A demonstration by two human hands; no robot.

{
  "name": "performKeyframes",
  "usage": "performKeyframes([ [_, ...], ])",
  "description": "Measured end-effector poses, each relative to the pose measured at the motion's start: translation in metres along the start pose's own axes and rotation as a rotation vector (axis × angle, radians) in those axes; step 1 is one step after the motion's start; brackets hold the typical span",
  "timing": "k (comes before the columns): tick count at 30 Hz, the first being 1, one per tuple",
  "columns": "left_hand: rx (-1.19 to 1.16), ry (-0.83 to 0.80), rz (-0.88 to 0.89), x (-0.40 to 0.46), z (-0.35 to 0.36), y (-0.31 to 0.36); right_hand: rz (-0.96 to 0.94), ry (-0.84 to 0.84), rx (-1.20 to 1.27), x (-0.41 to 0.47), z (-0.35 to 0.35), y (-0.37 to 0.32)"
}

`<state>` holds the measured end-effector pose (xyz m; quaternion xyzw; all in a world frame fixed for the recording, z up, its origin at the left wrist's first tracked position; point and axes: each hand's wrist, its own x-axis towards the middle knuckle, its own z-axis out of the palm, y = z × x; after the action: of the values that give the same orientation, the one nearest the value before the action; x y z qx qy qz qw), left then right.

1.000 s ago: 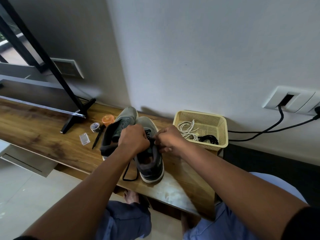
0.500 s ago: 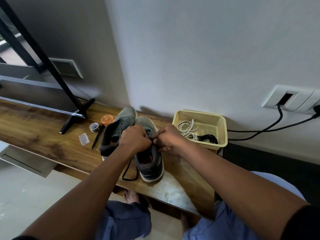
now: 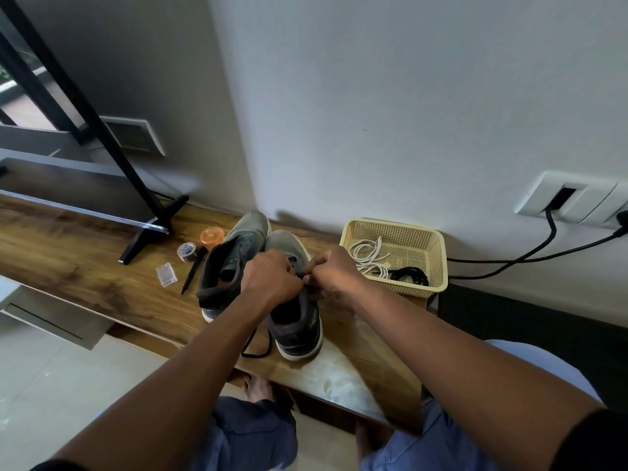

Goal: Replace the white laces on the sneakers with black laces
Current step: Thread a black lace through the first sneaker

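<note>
Left hand [image 3: 270, 278]: fingers curled into a fist over the tongue of the right-hand sneaker, gripping the black lace; forearm reaches in from lower left.
Right hand [image 3: 334, 277]: fingertips pinch the black lace just beside the left hand; knuckles face up, forearm enters from lower right.
Sneakers: two, grey-green with dark collars and white soles, side by side on the wooden bench [image 3: 85, 277], toes toward the wall. Left sneaker [image 3: 231, 263]; right sneaker [image 3: 297, 329], under both hands.
Black lace [image 3: 253, 346]: one loop hangs by the heel of the right sneaker onto the bench edge.
Basket [image 3: 435, 263]: one, cream plastic, right of the sneakers, near the wall.
White laces [image 3: 368, 258]: one coiled bundle inside the basket; count not discernible.
Spare black lace [image 3: 409, 277]: one bundle in the basket, beside the white laces.
Small items left of sneakers: one orange cap [image 3: 211, 236], one tape roll [image 3: 187, 251], one black pen [image 3: 192, 275], one clear plastic box [image 3: 166, 275].
Writing: mark on the right sneaker's heel side, too blurred to read.
</note>
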<state>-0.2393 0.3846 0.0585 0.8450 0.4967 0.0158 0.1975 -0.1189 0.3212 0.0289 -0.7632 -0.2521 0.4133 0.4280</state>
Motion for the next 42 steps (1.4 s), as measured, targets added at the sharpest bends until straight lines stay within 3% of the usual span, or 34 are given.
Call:
performKeyframes([
  [14,-0.029,0.038,-0.067,0.0,0.004,0.001,-0.052,0.025,-0.142,-0.002,0.002,-0.001],
  [21,-0.094,-0.143,0.007,0.008,-0.012,-0.01,-0.103,0.107,-0.233,-0.005,0.001,-0.004],
  [33,-0.048,-0.053,0.024,0.007,-0.02,-0.012,-0.351,0.159,-0.484,-0.011,0.008,0.003],
  [42,0.112,-0.01,0.089,0.005,-0.011,-0.006,-0.239,0.052,-0.399,-0.009,0.0,-0.003],
])
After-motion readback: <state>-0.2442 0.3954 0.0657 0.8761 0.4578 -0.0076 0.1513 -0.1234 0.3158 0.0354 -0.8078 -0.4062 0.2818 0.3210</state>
